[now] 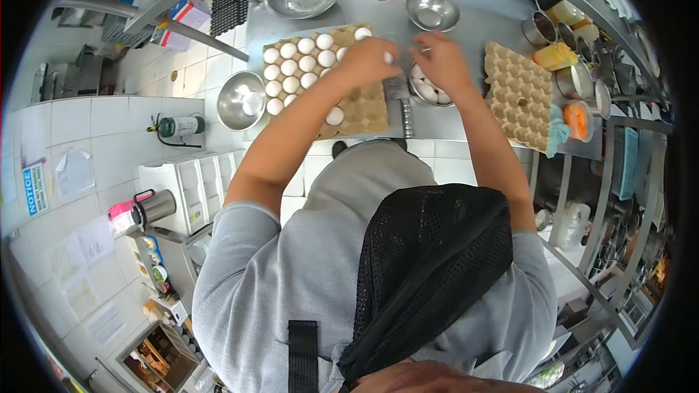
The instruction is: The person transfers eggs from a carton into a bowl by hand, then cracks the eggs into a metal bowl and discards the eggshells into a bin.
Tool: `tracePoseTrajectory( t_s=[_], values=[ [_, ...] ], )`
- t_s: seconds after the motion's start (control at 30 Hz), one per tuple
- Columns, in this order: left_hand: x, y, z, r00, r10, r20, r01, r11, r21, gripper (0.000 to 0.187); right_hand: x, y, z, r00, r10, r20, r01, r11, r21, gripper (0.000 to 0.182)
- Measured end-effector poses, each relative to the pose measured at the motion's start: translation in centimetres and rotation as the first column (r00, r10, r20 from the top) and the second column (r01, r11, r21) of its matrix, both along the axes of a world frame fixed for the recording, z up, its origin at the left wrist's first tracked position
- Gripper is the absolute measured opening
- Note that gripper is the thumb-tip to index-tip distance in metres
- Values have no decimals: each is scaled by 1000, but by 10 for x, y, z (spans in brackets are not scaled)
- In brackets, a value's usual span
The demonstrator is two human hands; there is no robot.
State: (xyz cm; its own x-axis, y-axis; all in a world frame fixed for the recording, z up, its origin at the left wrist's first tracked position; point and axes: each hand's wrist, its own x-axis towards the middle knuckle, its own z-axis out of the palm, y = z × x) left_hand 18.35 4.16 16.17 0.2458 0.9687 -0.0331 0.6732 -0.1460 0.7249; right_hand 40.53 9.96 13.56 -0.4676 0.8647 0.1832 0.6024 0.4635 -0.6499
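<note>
Evidently, the left hand (368, 65) is closed about a smooth white egg (388, 58), which shows at its fingertips, though blur hides the exact hold. Just beside it, the right hand (443, 65) has its fingers curled over a round stainless-steel bowl (435, 105); whether they pinch anything, I cannot tell. More white eggs (428, 92) lie heaped in that bowl. A good hold would wrap the shell's widest part with soft fingers, and any egg laid on others should be lowered until it touches, since a drop could crack both.

Under the left forearm, a brown moulded-pulp egg tray (368, 118) bears rows of white eggs, with bare cups toward its near right side. Lifting straight up from a cup would spare the neighbours a knock. Between tray and bowl lies a grey tool with a ribbed metal handle (407, 120), best kept clear of the wrists. Farther right, a second brown pulp tray (517, 94) rests on the steel table (473, 22).
</note>
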Motion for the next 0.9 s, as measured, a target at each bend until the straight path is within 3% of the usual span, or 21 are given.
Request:
tracePoseTrajectory(
  t_s=[0.03, 0.1, 0.13, 0.2, 0.27, 0.33, 0.4, 0.43, 0.47, 0.63, 0.7, 0.77, 0.83, 0.9],
  values=[
    [-27, -6, 2, 992, 118, -34, -118, 993, -6, 31, -20, -4, -4, 1000, 6, -17, -6, 1000, -4, 33],
    [-88, -13, 2, 940, 311, -137, -306, 950, 59, 31, -57, -4, -10, 956, 287, -56, -291, 951, -103, 36],
    [-121, -16, -1, 900, 390, -197, -371, 920, 127, 31, -71, -3, -15, 954, 292, -65, -297, 950, -95, 36],
    [-176, -20, -1, 796, 491, -353, -484, 867, 117, 36, -92, -2, -22, 984, 169, -64, -180, 949, -259, 42],
    [-210, -26, -3, 715, 536, -449, -582, 812, 41, 38, -102, -3, -19, 988, 152, -17, -152, 962, -225, 43],
    [-235, -36, -14, 765, 436, -473, -464, 884, 65, 46, -99, -8, -12, 994, 96, 51, -84, 976, -203, 44],
    [-250, -30, -33, 818, 413, -401, -421, 904, 72, 55, -97, -7, 4, 982, 155, 112, -129, 969, -211, 42],
    [-246, -30, -23, 834, 398, -382, -421, 907, 27, 55, -96, -5, -5, 992, 94, 90, -84, 991, -107, 41],
    [-247, -29, -17, 866, 375, -331, -410, 911, -41, 54, -90, -6, -2, 999, 39, 12, -37, 992, -118, 41],
    [-263, -32, -22, 883, 319, -345, -336, 942, 11, 47, -10, 4, 16, 971, -181, -158, 158, 976, -149, 37],
    [-251, -39, 1, 875, 358, -327, -377, 926, 5, 47, 24, 10, 13, 975, -214, 64, 218, 974, -57, 34],
    [-230, -35, 25, 865, 392, -314, -415, 910, -7, 47, 36, 6, -10, 975, -193, 109, 207, 968, -142, 32],
    [-196, -30, 41, 937, 330, -117, -316, 941, 118, 47, 37, 1, -35, 975, -115, 190, 104, 992, 66, 33],
    [-127, -18, 51, 968, 239, 76, -242, 970, 31, 46, 37, -4, -37, 974, -99, 202, 101, 995, -2, 38]
  ],
)
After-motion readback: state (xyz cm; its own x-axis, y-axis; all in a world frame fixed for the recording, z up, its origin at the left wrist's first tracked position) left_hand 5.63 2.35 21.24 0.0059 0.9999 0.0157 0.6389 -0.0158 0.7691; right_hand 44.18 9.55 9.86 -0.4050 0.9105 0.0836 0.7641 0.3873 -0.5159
